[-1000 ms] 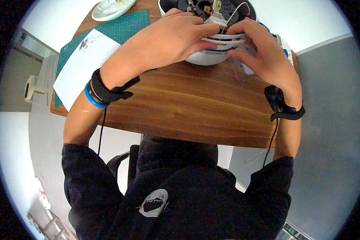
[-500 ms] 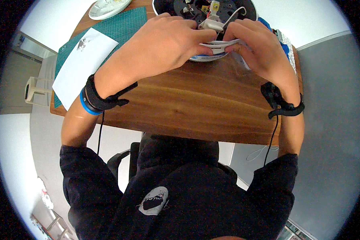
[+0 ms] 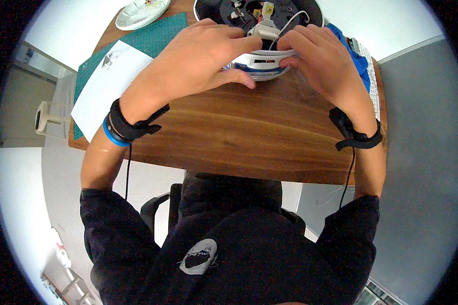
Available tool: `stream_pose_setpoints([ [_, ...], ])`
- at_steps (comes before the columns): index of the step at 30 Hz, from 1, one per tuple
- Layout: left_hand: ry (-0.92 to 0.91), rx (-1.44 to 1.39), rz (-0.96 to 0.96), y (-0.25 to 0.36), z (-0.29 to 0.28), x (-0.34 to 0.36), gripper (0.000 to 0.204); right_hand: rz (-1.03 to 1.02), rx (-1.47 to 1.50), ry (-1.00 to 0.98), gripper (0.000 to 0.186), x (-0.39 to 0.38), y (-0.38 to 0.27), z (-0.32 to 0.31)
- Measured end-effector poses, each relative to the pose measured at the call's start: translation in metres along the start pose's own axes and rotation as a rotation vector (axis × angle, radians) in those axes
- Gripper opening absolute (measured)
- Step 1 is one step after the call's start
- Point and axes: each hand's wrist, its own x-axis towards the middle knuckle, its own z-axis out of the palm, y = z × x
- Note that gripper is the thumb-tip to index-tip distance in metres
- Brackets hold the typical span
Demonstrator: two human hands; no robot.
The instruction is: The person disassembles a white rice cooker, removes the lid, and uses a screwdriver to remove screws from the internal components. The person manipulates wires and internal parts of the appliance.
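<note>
An upturned round appliance with a white rim stands at the table's far edge, its dark inside showing wires and a white connector block. On its near side is a curved white panel with small dark slots, above a blue band. My right hand pinches the panel's right end between thumb and fingers. My left hand lies at the panel's left end, its index finger along the top and its thumb held apart, below the edge. The left hand's other fingertips are hidden behind the panel.
On the left, a green cutting mat lies under a white printed sheet. A white round lid-like part sits behind them. Blue cloth is at the right. Black straps with thin cables circle both wrists; the brown table ends before my lap.
My left thumb has moved off the panel and down, away from the fingers. More of the panel's slotted face now shows. My right hand keeps its pinch, slightly shifted.
</note>
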Motion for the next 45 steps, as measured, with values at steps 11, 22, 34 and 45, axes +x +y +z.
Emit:
stream_pose_setpoints([
  [11,0.143,-0.213,-0.253,-0.017,0.001,0.004,0.057,0.23,0.092,0.462,0.063,0.011,-0.018,0.037],
  [22,-0.004,-0.511,-0.444,-0.032,-0.018,0.009,0.049,0.468,0.598,0.519,0.068,0.035,-0.009,0.068],
  [34,-0.054,-0.751,-0.561,-0.024,-0.025,0.017,0.034,0.219,0.543,0.497,0.075,0.035,0.002,0.058],
  [45,-0.041,-0.761,-0.628,-0.019,-0.03,0.019,0.027,0.075,0.957,0.456,0.07,0.025,0.041,0.059],
])
